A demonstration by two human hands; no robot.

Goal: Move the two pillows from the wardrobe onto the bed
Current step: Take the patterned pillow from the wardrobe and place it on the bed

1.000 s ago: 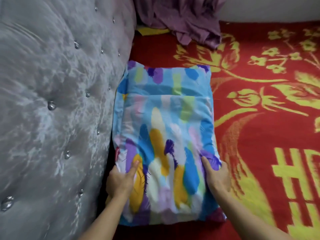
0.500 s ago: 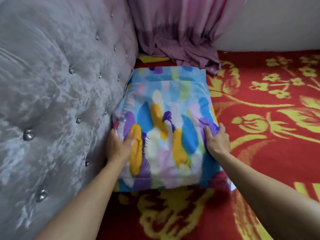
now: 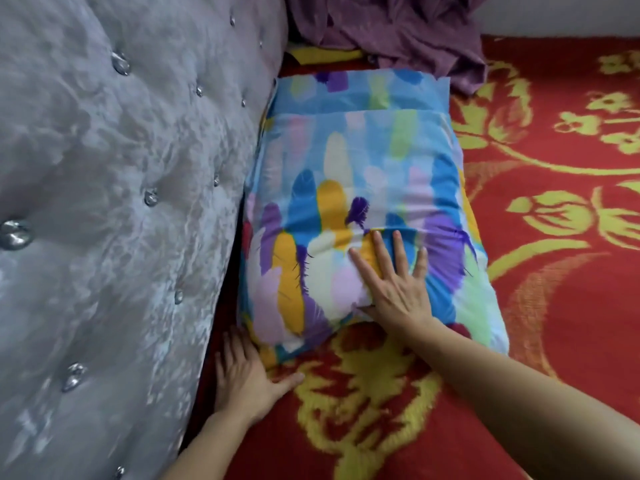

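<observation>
Red-and-yellow bed cover (image 3: pixel 519 306) carries a feather-print pillow (image 3: pixel 353 188) beside the grey tufted headboard (image 3: pixel 121 202) at left. Right hand (image 3: pixel 394 285) presses flat on it, fingers spread; left hand (image 3: pixel 246 379) lies splayed on the cover, grasping nothing.

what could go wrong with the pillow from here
The pillow lies right beside the dark gap along the tufted headboard, so a push from the right hand pressing its top might tip its edge into that gap. The left hand rests flat on the red blanket at the pillow's near corner and could drag it crooked.
</observation>
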